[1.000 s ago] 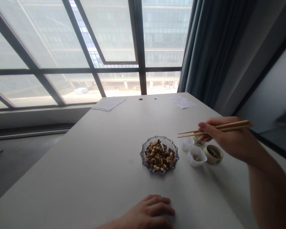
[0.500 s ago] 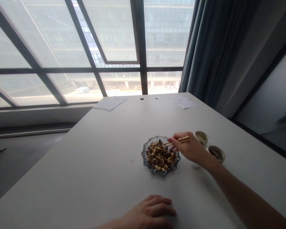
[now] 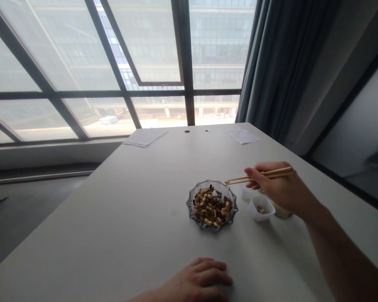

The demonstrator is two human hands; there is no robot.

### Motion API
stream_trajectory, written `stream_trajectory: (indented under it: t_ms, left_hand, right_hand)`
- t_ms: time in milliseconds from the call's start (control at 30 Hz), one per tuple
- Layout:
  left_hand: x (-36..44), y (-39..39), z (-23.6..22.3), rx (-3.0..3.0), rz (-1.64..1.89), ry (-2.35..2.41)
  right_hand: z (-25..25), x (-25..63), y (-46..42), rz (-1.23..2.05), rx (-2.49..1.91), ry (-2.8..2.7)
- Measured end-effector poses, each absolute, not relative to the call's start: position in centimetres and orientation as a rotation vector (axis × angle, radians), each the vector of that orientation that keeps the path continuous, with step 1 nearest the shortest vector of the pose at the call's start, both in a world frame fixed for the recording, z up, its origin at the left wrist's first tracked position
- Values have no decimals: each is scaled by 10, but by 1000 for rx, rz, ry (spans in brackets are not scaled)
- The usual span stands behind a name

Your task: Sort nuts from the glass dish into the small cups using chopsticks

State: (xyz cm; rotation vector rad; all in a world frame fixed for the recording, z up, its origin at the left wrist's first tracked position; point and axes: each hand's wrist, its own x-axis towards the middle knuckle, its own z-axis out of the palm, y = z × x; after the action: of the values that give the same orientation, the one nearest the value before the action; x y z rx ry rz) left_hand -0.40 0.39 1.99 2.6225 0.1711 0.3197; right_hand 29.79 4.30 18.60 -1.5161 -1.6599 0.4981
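**A:** What's the right hand doing?

**B:** Its fingers are curled, pinching a pair of wooden chopsticks. The pair lies nearly level, with the tips close together and pointing left.

**A:** And the left hand?

**B:** It rests palm down on the bench, fingers slightly spread, gripping nothing.

**A:** Where's the food from the hands?

**B:** A scalloped glass dish of peanuts and striped sunflower seeds sits ahead of the left hand, well apart from it, and left of the right. The chopstick tips reach its far right rim; I can't tell if they touch.

**A:** What's under the right hand?

**B:** Just below it is a small white plastic cup holding a few pale bits. A second white cup sits partly hidden under the fingers, and a ceramic cup shows past the wrist.
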Motion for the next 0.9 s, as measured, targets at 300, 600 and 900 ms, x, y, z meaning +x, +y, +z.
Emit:
stream_trajectory:
  t_ms: [300, 600, 900]
  left_hand:
    - [-4, 3, 22, 2594, 322, 192]
    - [-5, 6, 17, 2594, 336, 165]
    - [-5, 5, 20, 2601, 342, 170]
  right_hand:
    - [204, 364, 44, 78, -1790, -1327]
    - [192, 384, 68, 147, -1971, -1305]
    - [189, 386, 68, 144, -1946, -1346]
